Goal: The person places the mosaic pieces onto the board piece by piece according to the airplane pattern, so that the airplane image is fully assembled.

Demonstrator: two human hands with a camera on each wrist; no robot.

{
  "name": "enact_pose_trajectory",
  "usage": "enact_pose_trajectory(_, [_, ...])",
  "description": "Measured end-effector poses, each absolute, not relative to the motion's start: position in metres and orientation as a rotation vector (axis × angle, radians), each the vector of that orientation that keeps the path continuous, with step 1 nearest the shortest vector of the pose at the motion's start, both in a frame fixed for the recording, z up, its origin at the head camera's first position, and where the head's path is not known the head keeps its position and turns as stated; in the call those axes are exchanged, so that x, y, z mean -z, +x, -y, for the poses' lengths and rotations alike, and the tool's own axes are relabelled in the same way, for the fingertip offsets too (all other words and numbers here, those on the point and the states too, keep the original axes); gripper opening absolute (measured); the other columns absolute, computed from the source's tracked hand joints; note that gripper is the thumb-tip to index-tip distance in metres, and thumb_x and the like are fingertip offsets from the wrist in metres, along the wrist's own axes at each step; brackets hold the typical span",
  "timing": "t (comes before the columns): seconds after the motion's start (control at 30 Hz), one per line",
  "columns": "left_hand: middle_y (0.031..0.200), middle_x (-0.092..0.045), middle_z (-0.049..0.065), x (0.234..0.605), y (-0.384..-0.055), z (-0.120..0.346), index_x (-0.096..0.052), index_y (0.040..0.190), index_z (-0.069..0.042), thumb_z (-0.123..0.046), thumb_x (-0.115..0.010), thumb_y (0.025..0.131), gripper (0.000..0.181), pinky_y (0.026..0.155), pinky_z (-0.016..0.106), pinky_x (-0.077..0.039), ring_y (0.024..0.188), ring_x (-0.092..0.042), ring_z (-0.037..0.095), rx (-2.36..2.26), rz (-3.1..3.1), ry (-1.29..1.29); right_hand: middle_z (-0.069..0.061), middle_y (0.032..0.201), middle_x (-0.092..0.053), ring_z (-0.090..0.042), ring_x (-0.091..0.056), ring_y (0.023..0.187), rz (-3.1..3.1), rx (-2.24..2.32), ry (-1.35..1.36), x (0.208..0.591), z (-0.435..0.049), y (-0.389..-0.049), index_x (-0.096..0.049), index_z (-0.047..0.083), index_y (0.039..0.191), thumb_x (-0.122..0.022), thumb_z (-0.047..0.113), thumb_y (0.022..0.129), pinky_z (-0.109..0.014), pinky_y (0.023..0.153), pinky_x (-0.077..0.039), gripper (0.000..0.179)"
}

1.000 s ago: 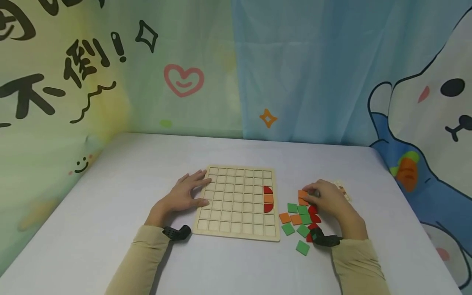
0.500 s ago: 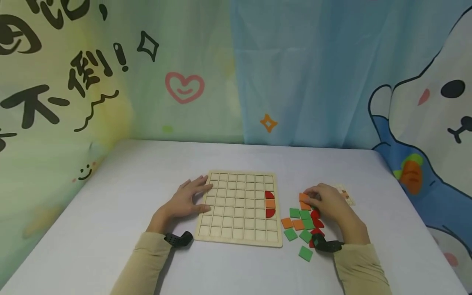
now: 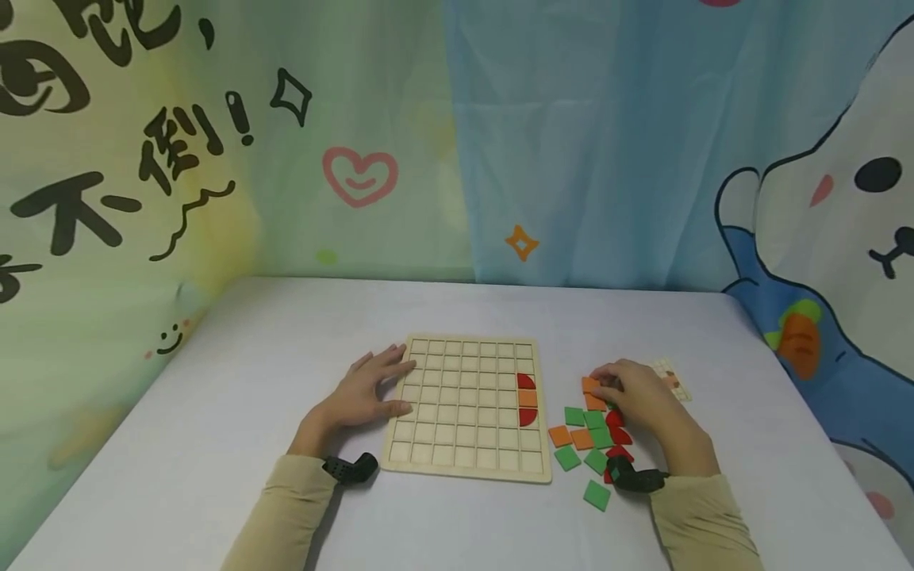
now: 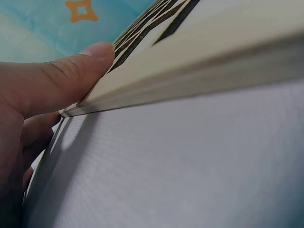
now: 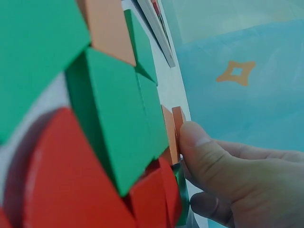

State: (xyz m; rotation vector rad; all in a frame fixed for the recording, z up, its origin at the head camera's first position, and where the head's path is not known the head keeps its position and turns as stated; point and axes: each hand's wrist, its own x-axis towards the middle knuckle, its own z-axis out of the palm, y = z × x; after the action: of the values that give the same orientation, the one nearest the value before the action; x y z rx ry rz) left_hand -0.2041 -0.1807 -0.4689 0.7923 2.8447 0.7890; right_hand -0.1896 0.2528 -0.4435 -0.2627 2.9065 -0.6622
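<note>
My left hand [image 3: 360,396] rests against the left edge of a wooden grid board [image 3: 457,472], fingers spread. In the left wrist view its thumb [image 4: 61,78] lies over the board's edge. On the board's right column sit two red rounded pieces [image 3: 526,381] with an orange square [image 3: 527,398] between them. To the right, my right hand [image 3: 635,392] pinches an orange square tile [image 3: 590,384] at the far end of the loose pieces. The right wrist view has its thumb [image 5: 202,145] on that tile [image 5: 177,121], close beside another orange tile [image 5: 169,130].
Several green square tiles [image 3: 597,495], orange tiles [image 3: 560,436] and red rounded pieces [image 3: 620,436] lie loose right of the board, some overlapping. A small patterned card [image 3: 681,390] is behind the right hand. A printed curtain [image 3: 571,159] hangs behind the white table [image 3: 443,531].
The whole head view has shifted slightly down and to the right. Both hands stay in place, the left at the board and the right at the orange tile.
</note>
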Motion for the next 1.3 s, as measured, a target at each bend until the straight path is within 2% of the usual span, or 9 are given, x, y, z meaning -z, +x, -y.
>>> enact_pose_trajectory(0.57, [0.157,-0.027,0.008,0.478,-0.204,0.18,-0.047,0.141,-0.014,-0.05,-0.07,0.079,0.075,0.12,0.05,-0.009,0.146,-0.021,0.025,-0.804,-2.837,0.802,-0.005,0.086,-0.059,-0.02,-0.052,0.08,-2.884,0.737,-0.218,0.458,-0.257,-0.188,-0.063,0.002,0.111,-0.067,0.017,0.088,-0.035,0.072,-0.05,0.028])
enact_pose_trajectory(1.3, [0.157,-0.027,0.007,0.472,-0.206,0.186,-0.046,0.141,-0.013,-0.048,-0.07,0.08,0.074,0.121,0.049,-0.008,0.147,-0.02,0.025,-0.8,-2.847,0.799,-0.007,0.088,-0.059,-0.019,-0.052,0.079,-2.861,0.764,-0.238,0.447,-0.248,-0.192,-0.057,0.006,0.111,-0.062,0.014,0.091,-0.029,0.068,-0.049,0.022])
